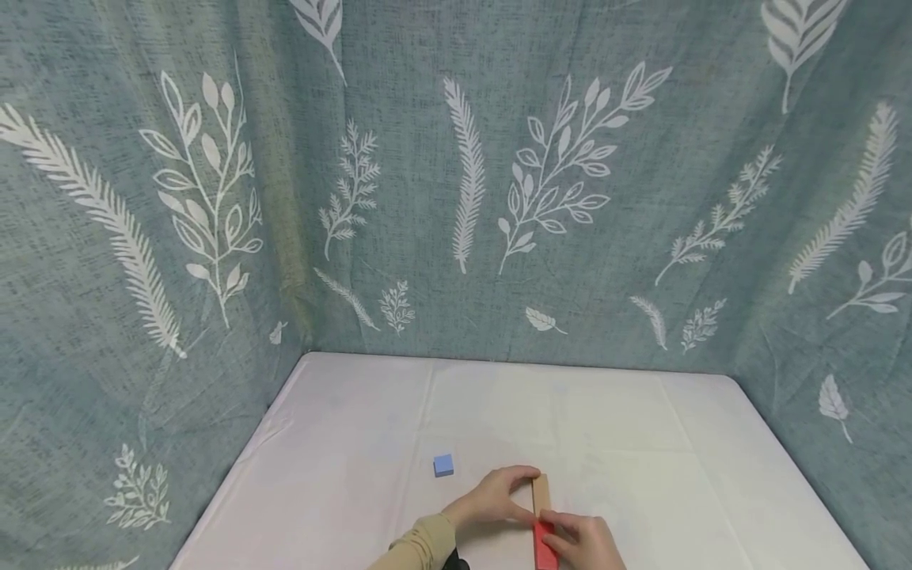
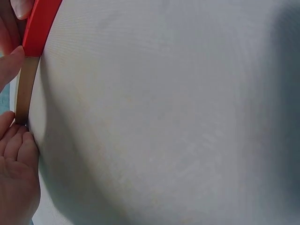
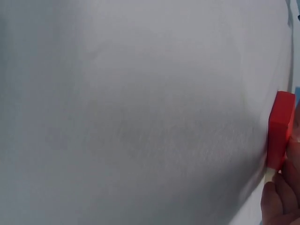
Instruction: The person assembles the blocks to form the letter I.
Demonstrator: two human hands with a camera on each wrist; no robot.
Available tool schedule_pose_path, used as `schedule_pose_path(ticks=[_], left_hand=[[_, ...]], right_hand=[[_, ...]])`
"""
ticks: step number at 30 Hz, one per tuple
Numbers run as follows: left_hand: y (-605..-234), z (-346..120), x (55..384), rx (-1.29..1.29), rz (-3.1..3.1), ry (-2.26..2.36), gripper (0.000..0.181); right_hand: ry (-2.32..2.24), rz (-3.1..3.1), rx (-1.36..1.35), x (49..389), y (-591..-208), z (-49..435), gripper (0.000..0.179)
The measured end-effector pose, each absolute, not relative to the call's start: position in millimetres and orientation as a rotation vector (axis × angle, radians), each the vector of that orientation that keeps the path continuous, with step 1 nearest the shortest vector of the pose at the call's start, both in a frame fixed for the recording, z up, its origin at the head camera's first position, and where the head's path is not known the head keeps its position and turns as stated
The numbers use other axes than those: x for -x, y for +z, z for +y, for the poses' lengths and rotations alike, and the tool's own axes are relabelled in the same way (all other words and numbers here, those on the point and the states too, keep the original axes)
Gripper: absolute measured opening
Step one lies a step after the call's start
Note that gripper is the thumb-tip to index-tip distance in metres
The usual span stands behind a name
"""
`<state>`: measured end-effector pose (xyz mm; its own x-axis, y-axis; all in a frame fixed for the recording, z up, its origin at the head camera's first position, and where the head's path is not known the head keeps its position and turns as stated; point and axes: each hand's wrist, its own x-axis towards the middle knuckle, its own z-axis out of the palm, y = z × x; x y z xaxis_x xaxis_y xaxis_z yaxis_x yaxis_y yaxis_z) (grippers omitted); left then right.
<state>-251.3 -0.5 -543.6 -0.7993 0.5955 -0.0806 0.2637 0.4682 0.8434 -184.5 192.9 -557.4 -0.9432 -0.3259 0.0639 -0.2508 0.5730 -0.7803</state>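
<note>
On the white tabletop, a plain wooden block [image 1: 541,492] and a red block [image 1: 545,550] lie end to end in one line. My left hand [image 1: 492,500] spans the wooden block lengthwise, fingers at its far end and thumb by the seam with the red one. From the right, my right hand [image 1: 587,540] holds the red block with thumb and forefinger near that seam. The left wrist view shows the two blocks meeting, the red one [image 2: 40,30] wider than the wooden one [image 2: 26,89].
A small blue block [image 1: 443,465] sits farther back, left of the hands. White cloth covers the table [image 1: 641,443]. Blue-green curtains [image 1: 413,198] with white leaf prints hang behind it and along both sides.
</note>
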Motion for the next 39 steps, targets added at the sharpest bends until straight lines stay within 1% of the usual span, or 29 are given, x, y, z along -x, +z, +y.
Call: schedule_pose_path(ticks=[5, 13, 21, 29, 34, 39], left_hand=[[-541.2, -0.1, 250.1, -0.729, 2.35, 1.264, 0.063], [-540.8, -1.7, 248.9, -0.739, 2.389, 1.257, 0.066], [-540.3, -2.7, 244.5, -0.698, 2.387, 1.303, 0.063], [-536.9, -9.0, 237.5, -0.643, 2.341, 1.449, 0.06], [-529.8, -14.7, 235.9, -0.708, 2.315, 1.483, 0.059], [-520.4, -23.7, 236.9, -0.794, 2.29, 1.525, 0.056]], right_hand=[[-1.331, 2.771, 0.632, 186.0, -559.5, 195.1, 0.032], [-1.329, 2.794, 0.695, 187.2, -562.0, 194.6, 0.031], [-1.321, 2.7, 0.631, 186.4, -557.6, 193.3, 0.035], [-1.288, 2.685, 0.642, 185.9, -558.1, 194.4, 0.036], [-1.316, 2.637, 0.61, 186.6, -557.4, 194.6, 0.038], [-1.357, 2.656, 0.668, 189.2, -558.8, 194.7, 0.037]])
